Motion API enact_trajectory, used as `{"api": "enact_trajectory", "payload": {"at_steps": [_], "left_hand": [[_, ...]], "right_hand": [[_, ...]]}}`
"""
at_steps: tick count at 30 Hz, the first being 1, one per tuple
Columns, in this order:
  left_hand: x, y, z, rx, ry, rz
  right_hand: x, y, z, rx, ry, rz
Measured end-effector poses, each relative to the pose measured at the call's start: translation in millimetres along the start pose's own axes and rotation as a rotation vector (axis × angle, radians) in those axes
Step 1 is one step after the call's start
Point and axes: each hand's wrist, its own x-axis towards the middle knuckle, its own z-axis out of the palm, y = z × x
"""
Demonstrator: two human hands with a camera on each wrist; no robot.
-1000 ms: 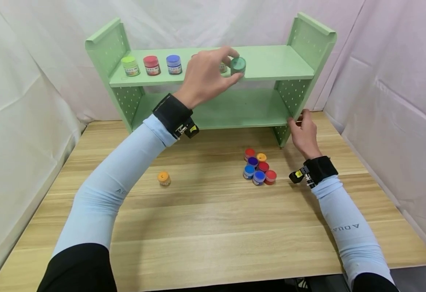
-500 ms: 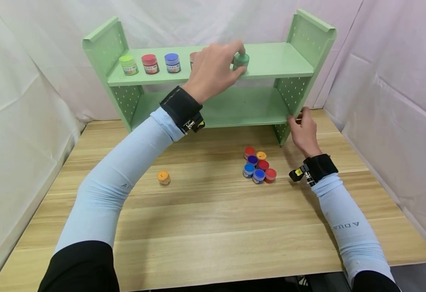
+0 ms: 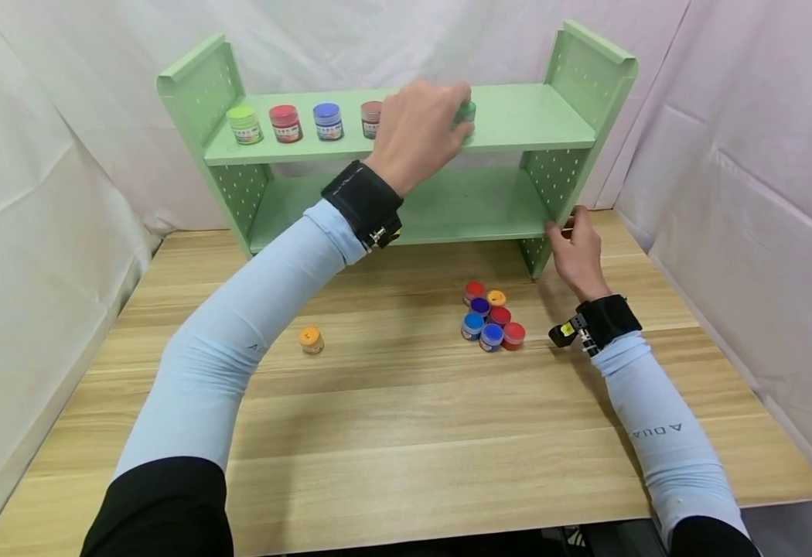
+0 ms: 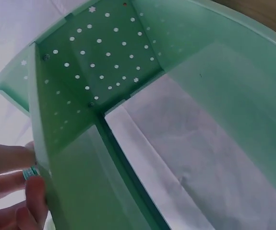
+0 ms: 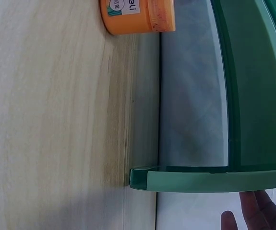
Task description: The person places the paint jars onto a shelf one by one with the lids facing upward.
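My left hand [image 3: 423, 131] reaches over the upper shelf and holds a small green paint jar [image 3: 465, 114] by its lid, at the shelf's front. In the left wrist view a sliver of this jar [image 4: 30, 172] shows between the fingers, beside the shelf edge. On the same board, left of the hand, stand lime green [image 3: 244, 125], red [image 3: 285, 124], blue [image 3: 328, 121] and brown [image 3: 371, 118] jars. My right hand [image 3: 578, 255] rests its fingers against the outer side of the green shelf unit's right panel [image 3: 573, 182], low down.
Several red, blue, purple and orange jars [image 3: 492, 337] cluster on the wooden table [image 3: 378, 433], in front of the shelf's right half. One orange jar [image 3: 311, 340] stands apart on the left. White cloth [image 3: 747, 193] hangs behind and on both sides.
My left hand has moved slightly right and lowered the green jar to the upper shelf. The brown jar shows more beside the hand. My right hand has stayed at the panel.
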Motion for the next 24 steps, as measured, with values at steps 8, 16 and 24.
{"api": "enact_trajectory", "payload": {"at_steps": [8,16,24], "left_hand": [[0.2,0.0,2.7,0.036,0.011,0.016],[-3.3,-0.2,3.8,0.053,0.024,0.053],[-15.3,-3.9,2.4,0.012,0.097,0.093]], "right_hand": [[-0.3,-1.0,0.0,0.005,-0.008,0.008],[-0.7,-0.7,0.0,0.0,-0.006,0.0],[0.2,0.2,-0.1,-0.001,-0.004,0.0]]}}
